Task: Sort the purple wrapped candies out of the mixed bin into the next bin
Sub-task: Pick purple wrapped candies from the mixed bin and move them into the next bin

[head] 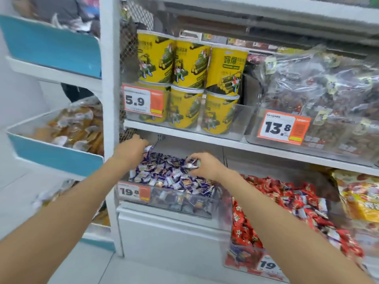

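Note:
A clear bin on the lower shelf is heaped with purple wrapped candies. To its right stands the mixed bin, full of red wrapped candies with a few purple ones among them. My left hand reaches over the back left of the purple heap, fingers curled round a purple candy. My right hand hovers over the heap's right side and pinches purple candies in its fingertips.
The shelf above holds yellow snack tubs and bagged brown snacks, with orange price tags. A white upright post stands left of the bins. Blue-fronted bins of wrapped snacks sit further left. Yellow bags lie at the far right.

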Demonstrator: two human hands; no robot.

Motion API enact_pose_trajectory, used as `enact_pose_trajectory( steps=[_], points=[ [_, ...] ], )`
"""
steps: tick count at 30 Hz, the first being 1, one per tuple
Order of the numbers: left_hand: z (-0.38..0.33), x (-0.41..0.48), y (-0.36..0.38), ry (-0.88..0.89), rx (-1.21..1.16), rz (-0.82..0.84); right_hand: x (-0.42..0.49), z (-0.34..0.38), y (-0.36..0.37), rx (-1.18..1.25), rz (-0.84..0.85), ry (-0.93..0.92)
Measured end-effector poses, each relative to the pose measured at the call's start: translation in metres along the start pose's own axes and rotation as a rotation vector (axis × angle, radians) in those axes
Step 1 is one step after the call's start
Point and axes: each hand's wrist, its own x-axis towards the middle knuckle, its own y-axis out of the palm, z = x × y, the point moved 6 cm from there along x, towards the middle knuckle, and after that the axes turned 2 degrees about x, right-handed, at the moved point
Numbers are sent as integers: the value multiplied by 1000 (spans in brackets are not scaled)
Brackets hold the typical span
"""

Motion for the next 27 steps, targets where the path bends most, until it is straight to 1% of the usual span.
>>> enact_pose_trajectory(
  steps=[2, 3, 4, 6, 7, 10, 13, 15, 16, 17, 19, 21, 22, 24, 27],
  points=[
    [-4, 8, 24, 42, -173, 171, 8, -5, 13, 38, 127, 34],
    [-6, 9, 35, 59, -263, 261, 9, -7, 16, 57, 153, 39],
    [-8, 8, 41, 74, -308, 308, 9, -9, 15, 71, 152, 34],
    [-9, 9, 45, 101, -318, 288, 5, -13, 10, 73, 114, 6],
    [-12, 7, 43, 111, -320, 271, 0, -15, 5, 31, 89, -13],
    [-34, -6, 30, 158, -306, 234, -24, -19, -17, -82, -49, -78],
    [-73, -26, 5, 205, -340, 152, -64, -39, -43, -96, -221, -78],
    [-106, -39, -10, 254, -350, 100, -99, -63, -61, -118, -286, -31],
    [-123, -45, -17, 282, -342, 80, -118, -78, -69, -149, -277, 6],
    [-140, -51, -23, 307, -340, 59, -137, -96, -75, -188, -229, 67],
    [-176, -62, -35, 352, -348, 16, -177, -135, -81, -273, -71, 214],
    [-213, -71, -41, 400, -368, -8, -216, -174, -84, -270, 34, 325],
    [-233, -75, -42, 433, -366, -15, -233, -188, -87, -225, 33, 357],
    [-273, -79, -39, 516, -347, -10, -259, -211, -95, -138, -30, 383],
    [-326, -75, -20, 590, -344, 93, -278, -232, -102, -46, -114, 363]
  ],
)
